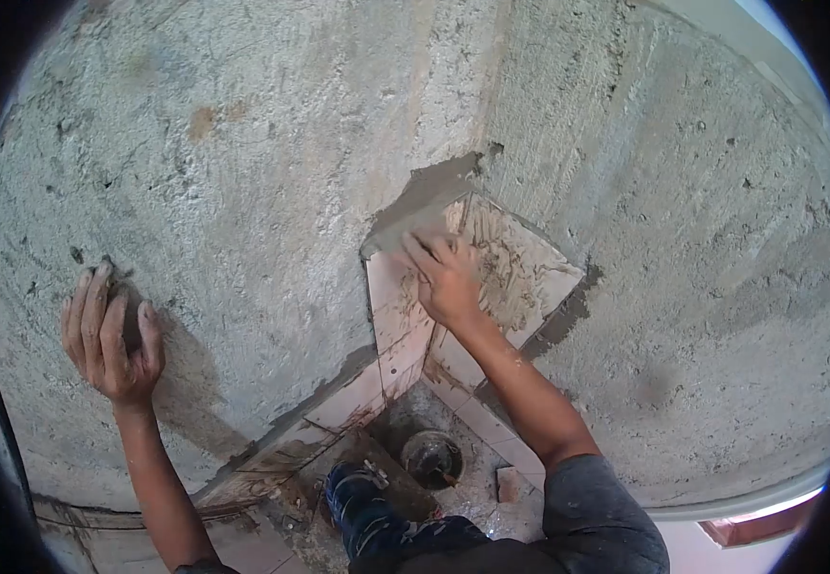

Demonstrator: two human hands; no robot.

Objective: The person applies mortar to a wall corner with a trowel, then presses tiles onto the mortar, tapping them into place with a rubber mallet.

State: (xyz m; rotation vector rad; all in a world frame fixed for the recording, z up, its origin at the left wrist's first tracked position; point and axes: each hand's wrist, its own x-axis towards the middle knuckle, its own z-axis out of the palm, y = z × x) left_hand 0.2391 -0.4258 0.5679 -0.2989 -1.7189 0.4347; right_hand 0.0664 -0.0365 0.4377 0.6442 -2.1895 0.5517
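My left hand [111, 335] rests against the rough grey wall [243, 191], its fingers stretched upward and nothing seen in them. At the wall's inner corner, my right hand [448, 277] is at the top of the tiles with its fingers curled. Some blur around its fingertips hides what they hold, if anything. Wet grey mortar [444, 187] lies along the upper edge beside those fingers. Right of the hand, a tile [539, 277] is smeared with brownish mortar. Pale pink tiles [401, 320] cover the other side of the corner, below the hand.
On the floor below stands a dark round bucket [431, 457]. A small block [508, 485] lies to its right. My leg in patterned trousers [362, 512] is beside the bucket. A row of low tiles [343, 402] runs along the wall's foot. A reddish-brown frame [759, 524] shows at lower right.
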